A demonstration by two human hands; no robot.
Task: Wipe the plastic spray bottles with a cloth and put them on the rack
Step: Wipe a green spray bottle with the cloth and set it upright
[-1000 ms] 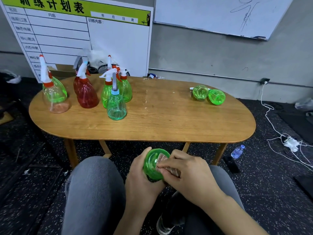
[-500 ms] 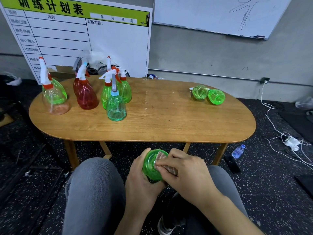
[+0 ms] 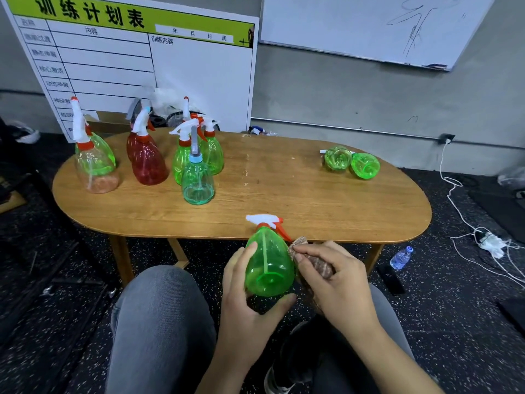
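A green spray bottle (image 3: 268, 263) is gripped in the left hand (image 3: 244, 302) just off the counter's (image 3: 312, 200) near edge, its base turned toward the camera and its white-and-red trigger head pointing at the counter. A brownish cloth (image 3: 312, 261) is pinched in the right hand (image 3: 338, 277) and pressed against the bottle's right side. Several upright spray bottles (image 3: 147, 163) are grouped toward the counter's left end, and two green bottles (image 3: 352, 163) are lying near its far right edge.

Eight spray bottles (image 3: 269, 261), one cloth (image 3: 312, 260), one table (image 3: 312, 200), two whiteboards (image 3: 369, 27).
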